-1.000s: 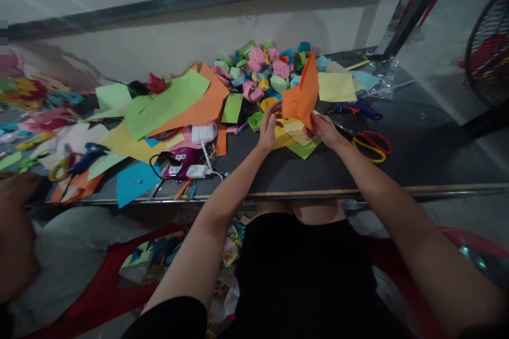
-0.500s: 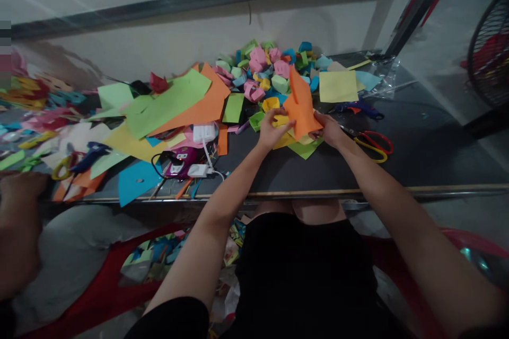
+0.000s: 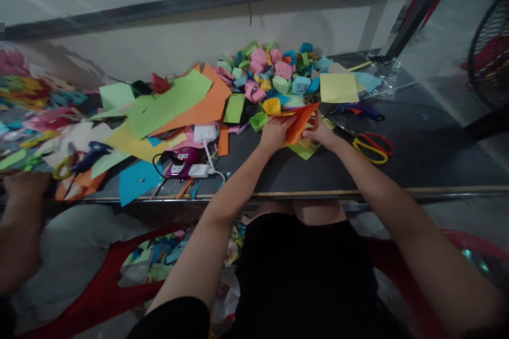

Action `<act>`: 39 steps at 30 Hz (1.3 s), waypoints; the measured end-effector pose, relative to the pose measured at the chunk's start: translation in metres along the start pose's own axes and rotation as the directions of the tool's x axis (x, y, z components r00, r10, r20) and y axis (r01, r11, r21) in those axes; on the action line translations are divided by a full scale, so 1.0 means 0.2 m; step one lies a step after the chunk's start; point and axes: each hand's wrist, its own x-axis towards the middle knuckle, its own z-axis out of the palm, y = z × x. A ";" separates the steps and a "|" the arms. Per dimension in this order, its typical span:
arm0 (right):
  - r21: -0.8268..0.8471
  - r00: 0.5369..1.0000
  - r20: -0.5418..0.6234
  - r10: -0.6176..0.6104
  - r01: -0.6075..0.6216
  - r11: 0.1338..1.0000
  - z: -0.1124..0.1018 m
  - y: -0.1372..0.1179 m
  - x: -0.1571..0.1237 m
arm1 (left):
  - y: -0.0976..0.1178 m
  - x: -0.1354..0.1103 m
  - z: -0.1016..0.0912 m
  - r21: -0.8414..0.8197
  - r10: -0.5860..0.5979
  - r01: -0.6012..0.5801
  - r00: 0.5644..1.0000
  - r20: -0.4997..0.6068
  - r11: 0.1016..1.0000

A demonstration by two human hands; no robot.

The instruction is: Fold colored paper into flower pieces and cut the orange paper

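A folded orange sheet of paper point(image 3: 303, 121) stands tilted between my hands above the work table. My left hand point(image 3: 274, 133) is closed on its left side, fingers partly hidden. At the other side, my right hand point(image 3: 321, 131) grips the sheet's right part with thumb and fingers. Green and yellow paper pieces point(image 3: 303, 150) lie beneath my hands. A yellow folded paper cup point(image 3: 272, 106) and a light green one point(image 3: 259, 121) sit just beyond my left hand. Scissors with red and yellow handles point(image 3: 371, 148) lie to the right of my right hand.
Many folded paper pieces point(image 3: 260, 58) are heaped at the back. A glue gun point(image 3: 363, 110) and a yellow sheet point(image 3: 339, 88) lie right of them. Left are large green sheets point(image 3: 170, 103) and a purple power strip point(image 3: 185, 161). A co-worker's arm point(image 3: 24, 212) rests far left.
The orange paper has tipped from upright and broad to a low, slanted, narrow view. My left hand has turned over its left side; the right hand has shifted slightly left.
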 end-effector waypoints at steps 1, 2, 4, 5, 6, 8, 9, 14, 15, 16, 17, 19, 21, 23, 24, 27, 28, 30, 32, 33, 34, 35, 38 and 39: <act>-0.025 0.997 -0.056 -0.047 0.045 0.999 0.01 0.01 0.00 | 0.00 0.00 -0.01 0.022 0.009 -0.009 1.000 0.003 1.000; -0.044 0.990 -0.111 -0.087 0.083 0.996 0.03 0.02 0.01 | 0.01 0.01 -0.01 0.041 0.024 -0.024 1.000 0.004 0.999; -0.067 0.970 -0.193 -0.151 0.140 0.988 0.04 0.04 0.02 | 0.02 0.01 -0.01 0.067 0.064 -0.064 0.998 0.003 0.996; -0.085 0.958 -0.225 -0.180 0.165 0.983 0.04 0.04 0.02 | 0.02 0.01 -0.01 0.075 0.081 -0.080 0.997 -0.002 0.994; -0.116 0.941 -0.260 -0.215 0.190 0.975 0.03 0.04 0.02 | 0.02 0.01 -0.01 0.080 0.093 -0.092 0.996 -0.010 0.993; -0.213 0.889 -0.350 -0.296 0.233 0.949 0.00 0.02 0.03 | 0.02 0.01 -0.02 0.076 0.108 -0.106 0.994 -0.024 0.991; -0.261 0.854 -0.399 -0.335 0.245 0.934 -0.02 0.01 0.04 | 0.02 0.00 -0.02 0.064 0.115 -0.113 0.993 -0.029 0.992; -0.216 0.755 -0.559 -0.342 0.266 0.940 -0.13 0.01 0.09 | -0.01 -0.01 -0.03 -0.089 0.071 -0.085 0.987 -0.144 0.992; -0.184 0.744 -0.586 -0.321 0.263 0.947 -0.15 0.02 0.10 | -0.01 -0.01 -0.03 -0.128 0.037 -0.063 0.980 -0.193 0.990; -0.160 0.739 -0.605 -0.296 0.252 0.954 -0.17 0.04 0.12 | 0.00 -0.01 -0.03 -0.170 -0.008 -0.035 0.969 -0.246 0.985; -0.145 0.745 -0.610 -0.270 0.230 0.962 -0.19 0.06 0.13 | 0.00 -0.01 -0.03 -0.220 -0.065 -0.002 0.953 -0.297 0.976; -0.120 0.779 -0.592 -0.206 0.168 0.979 -0.22 0.08 0.15 | 0.01 0.00 -0.03 -0.352 -0.206 0.069 0.907 -0.368 0.933; -0.081 0.802 -0.578 -0.148 0.125 0.989 -0.24 0.09 0.16 | 0.00 0.01 -0.01 -0.511 -0.367 0.137 0.848 -0.382 0.849; -0.041 0.793 -0.592 -0.144 0.148 0.988 -0.25 0.08 0.16 | -0.04 0.02 0.01 -0.647 -0.509 0.184 0.782 -0.360 0.740; -0.033 0.789 -0.593 -0.161 0.176 0.984 -0.25 0.08 0.16 | -0.06 0.02 0.02 -0.698 -0.571 0.205 0.747 -0.342 0.686; -0.075 0.806 -0.545 -0.230 0.227 0.971 -0.23 0.06 0.14 | -0.14 0.03 0.06 -0.802 -0.707 0.250 0.651 -0.276 0.543; -0.104 0.810 -0.533 -0.243 0.223 0.969 -0.22 0.06 0.14 | -0.16 0.03 0.07 -0.825 -0.733 0.256 0.631 -0.253 0.505; -0.161 0.797 -0.548 -0.255 0.198 0.967 -0.21 0.05 0.14 | -0.19 0.04 0.07 -0.855 -0.760 0.257 0.613 -0.216 0.451; -0.207 0.759 -0.594 -0.267 0.176 0.962 -0.21 0.06 0.14 | -0.19 0.04 0.08 -0.869 -0.765 0.257 0.615 -0.190 0.422; -0.227 0.742 -0.611 -0.276 0.170 0.959 -0.21 0.05 0.13 | -0.19 0.04 0.07 -0.875 -0.766 0.258 0.618 -0.177 0.411; -0.243 0.733 -0.617 -0.286 0.168 0.955 -0.22 0.05 0.13 | -0.18 0.04 0.07 -0.879 -0.766 0.261 0.621 -0.163 0.398; -0.255 0.736 -0.609 -0.294 0.169 0.952 -0.22 0.05 0.13 | -0.17 0.04 0.07 -0.884 -0.770 0.266 0.622 -0.147 0.384; -0.266 0.788 -0.539 -0.298 0.177 0.948 -0.23 0.03 0.11 | -0.16 0.04 0.08 -0.896 -0.788 0.285 0.606 -0.108 0.341; -0.266 0.797 -0.525 -0.299 0.179 0.947 -0.23 0.02 0.11 | -0.15 0.05 0.08 -0.898 -0.793 0.285 0.600 -0.106 0.336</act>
